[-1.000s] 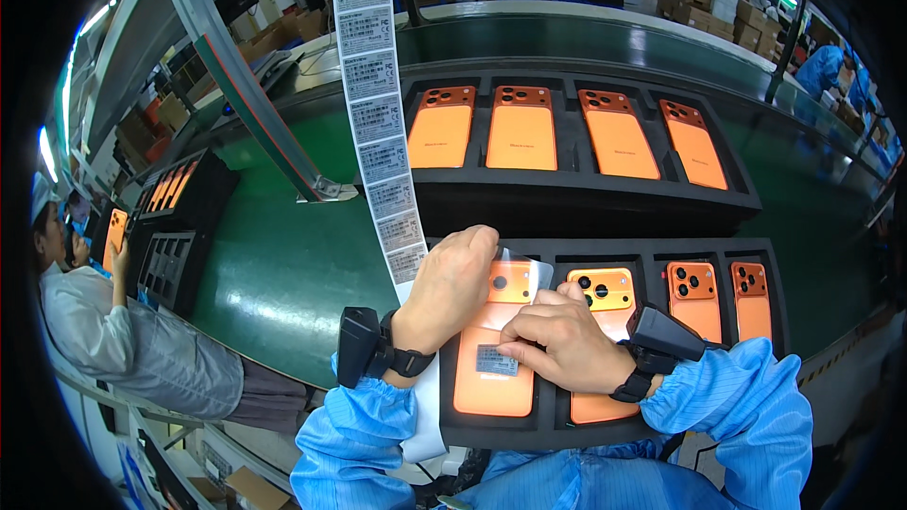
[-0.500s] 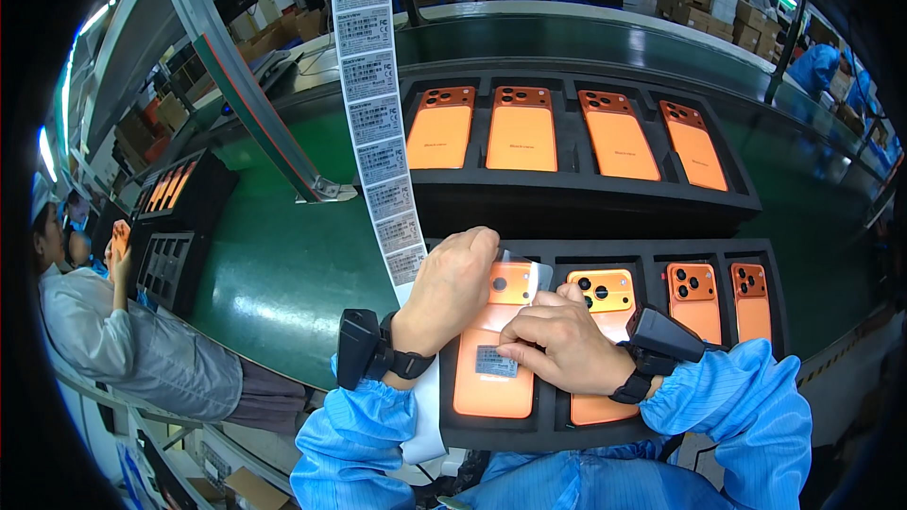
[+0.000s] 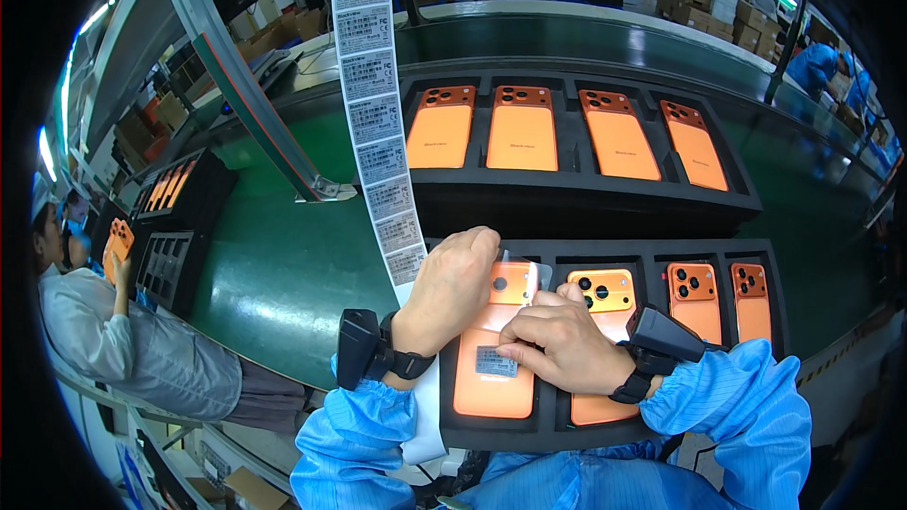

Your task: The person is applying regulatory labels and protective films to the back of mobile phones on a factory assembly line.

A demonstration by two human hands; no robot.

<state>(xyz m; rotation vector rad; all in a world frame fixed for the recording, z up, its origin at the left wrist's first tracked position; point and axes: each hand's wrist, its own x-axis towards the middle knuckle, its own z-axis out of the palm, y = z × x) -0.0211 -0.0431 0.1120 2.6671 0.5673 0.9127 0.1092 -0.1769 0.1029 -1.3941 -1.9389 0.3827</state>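
Note:
An orange phone (image 3: 493, 399) lies back up in the leftmost slot of the near black foam tray (image 3: 652, 253). Over its upper part stretches a clear plastic film (image 3: 540, 276). My left hand (image 3: 448, 283) is closed at the film's upper left, its fingertips curled out of sight. My right hand (image 3: 563, 342) pinches at the film's right side, with its thumb by a small grey printed label (image 3: 496, 362) on the phone's back. Just right of it, partly under my right hand, lies a second orange phone (image 3: 605, 291) with a black camera cluster.
Two more orange phones (image 3: 694, 307) fill the tray's right slots. Behind stands a raised black tray (image 3: 576, 184) holding several orange phones. A strip of printed labels (image 3: 370, 99) hangs beside my left hand. At left, a co-worker (image 3: 142, 340) holds an orange phone by the green conveyor (image 3: 274, 255).
My hands and the film look almost unchanged. At left, the co-worker has turned the phone in hand, so more of its orange back shows.

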